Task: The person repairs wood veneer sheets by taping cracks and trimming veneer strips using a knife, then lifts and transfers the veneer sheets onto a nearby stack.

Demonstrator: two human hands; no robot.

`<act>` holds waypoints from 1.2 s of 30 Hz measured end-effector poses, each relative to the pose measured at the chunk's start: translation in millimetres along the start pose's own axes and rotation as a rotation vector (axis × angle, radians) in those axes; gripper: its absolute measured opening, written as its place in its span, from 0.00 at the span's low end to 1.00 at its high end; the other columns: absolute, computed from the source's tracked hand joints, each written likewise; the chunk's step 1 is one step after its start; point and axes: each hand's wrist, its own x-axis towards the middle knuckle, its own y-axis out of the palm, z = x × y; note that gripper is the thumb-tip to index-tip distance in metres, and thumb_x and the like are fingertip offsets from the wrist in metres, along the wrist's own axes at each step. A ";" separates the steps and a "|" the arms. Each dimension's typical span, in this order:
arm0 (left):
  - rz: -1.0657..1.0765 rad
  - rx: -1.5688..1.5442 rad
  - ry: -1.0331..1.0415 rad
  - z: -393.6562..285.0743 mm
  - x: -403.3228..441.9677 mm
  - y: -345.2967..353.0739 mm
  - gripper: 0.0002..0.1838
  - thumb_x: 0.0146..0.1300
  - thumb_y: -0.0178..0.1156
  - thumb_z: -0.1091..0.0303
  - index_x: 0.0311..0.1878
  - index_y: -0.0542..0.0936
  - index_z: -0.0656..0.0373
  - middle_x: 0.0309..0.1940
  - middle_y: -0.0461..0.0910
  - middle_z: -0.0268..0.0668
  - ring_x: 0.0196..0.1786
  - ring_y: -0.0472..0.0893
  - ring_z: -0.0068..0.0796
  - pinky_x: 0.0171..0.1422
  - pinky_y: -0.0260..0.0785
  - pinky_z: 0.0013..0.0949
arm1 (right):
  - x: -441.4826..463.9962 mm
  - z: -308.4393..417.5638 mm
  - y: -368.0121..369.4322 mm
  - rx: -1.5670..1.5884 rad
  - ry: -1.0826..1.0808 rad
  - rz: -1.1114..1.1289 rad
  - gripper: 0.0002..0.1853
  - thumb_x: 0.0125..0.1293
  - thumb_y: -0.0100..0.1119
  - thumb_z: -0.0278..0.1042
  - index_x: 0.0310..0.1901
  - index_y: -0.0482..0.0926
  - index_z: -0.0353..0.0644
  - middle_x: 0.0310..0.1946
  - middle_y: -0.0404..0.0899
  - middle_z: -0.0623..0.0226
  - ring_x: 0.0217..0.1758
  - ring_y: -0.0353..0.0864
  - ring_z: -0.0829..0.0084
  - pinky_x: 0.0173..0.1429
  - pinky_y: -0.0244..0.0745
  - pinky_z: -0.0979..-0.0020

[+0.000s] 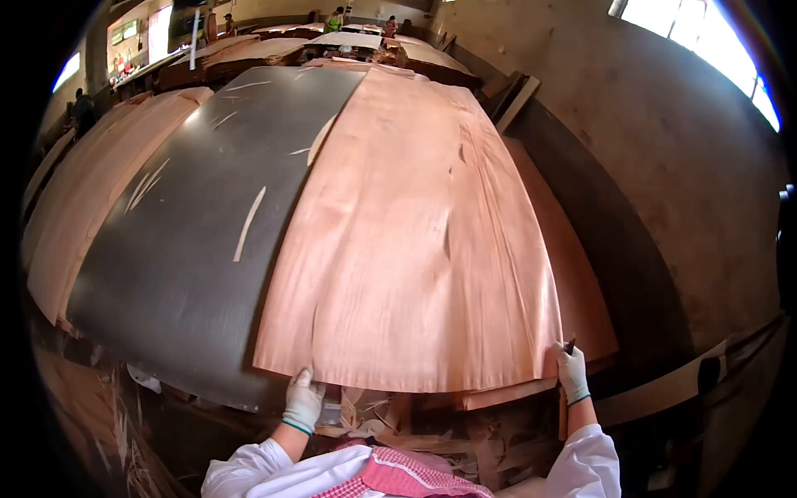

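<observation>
We see pale wood slivers [249, 224] scattered across the dark board [183, 274], and the broad veneer sheet [398, 249] spread along its right side. Reaching forward, we grip the sheet's near edge with our gloved left hand [304, 401]; well apart, our gloved right hand [573, 375] closes on its near right corner, a small dark object [569, 346] protruding there.
</observation>
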 end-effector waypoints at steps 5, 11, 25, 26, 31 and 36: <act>0.244 -0.078 -0.192 92.0 -7.6 47.2 0.22 0.65 0.63 0.57 0.58 0.73 0.52 0.54 0.76 0.35 0.57 0.74 0.36 0.62 0.70 0.45 | 71.2 -74.9 -93.7 -0.102 -0.044 -0.094 0.15 0.66 0.59 0.33 0.21 0.70 0.41 0.19 0.64 0.81 0.24 0.60 0.85 0.27 0.57 0.73; 0.083 -0.195 0.217 181.0 104.9 64.8 0.28 0.68 0.57 0.53 0.67 0.68 0.54 0.63 0.71 0.37 0.63 0.72 0.38 0.66 0.66 0.44 | 159.5 -159.8 -206.5 -0.272 -0.116 -0.085 0.16 0.64 0.61 0.34 0.21 0.71 0.39 0.17 0.66 0.78 0.24 0.61 0.83 0.27 0.58 0.72; -0.439 -0.066 0.194 407.0 79.3 170.6 0.24 0.60 0.66 0.59 0.58 0.75 0.55 0.57 0.76 0.37 0.56 0.75 0.37 0.60 0.69 0.42 | 321.7 -323.2 -451.6 -0.495 -0.193 -0.130 0.14 0.62 0.62 0.34 0.25 0.74 0.34 0.17 0.70 0.68 0.22 0.65 0.80 0.27 0.62 0.68; -0.473 -0.019 0.216 416.7 79.4 177.5 0.25 0.60 0.66 0.59 0.59 0.75 0.56 0.58 0.75 0.38 0.57 0.75 0.37 0.61 0.68 0.42 | 331.8 -326.6 -459.2 -0.539 -0.185 -0.122 0.13 0.62 0.62 0.34 0.26 0.74 0.33 0.18 0.71 0.65 0.23 0.66 0.77 0.29 0.64 0.67; -0.492 0.084 0.402 487.9 90.1 211.7 0.22 0.60 0.66 0.63 0.55 0.77 0.64 0.51 0.79 0.40 0.52 0.77 0.34 0.59 0.69 0.37 | 391.6 -351.5 -498.6 -0.671 -0.156 -0.105 0.12 0.63 0.62 0.33 0.30 0.75 0.31 0.22 0.76 0.57 0.25 0.72 0.68 0.34 0.68 0.64; -0.399 0.175 0.570 558.4 42.2 251.3 0.16 0.62 0.63 0.69 0.52 0.79 0.64 0.46 0.81 0.37 0.48 0.78 0.29 0.57 0.70 0.32 | 413.4 -373.3 -534.0 -0.798 -0.161 -0.139 0.14 0.63 0.63 0.39 0.34 0.77 0.34 0.27 0.80 0.52 0.30 0.79 0.55 0.38 0.72 0.60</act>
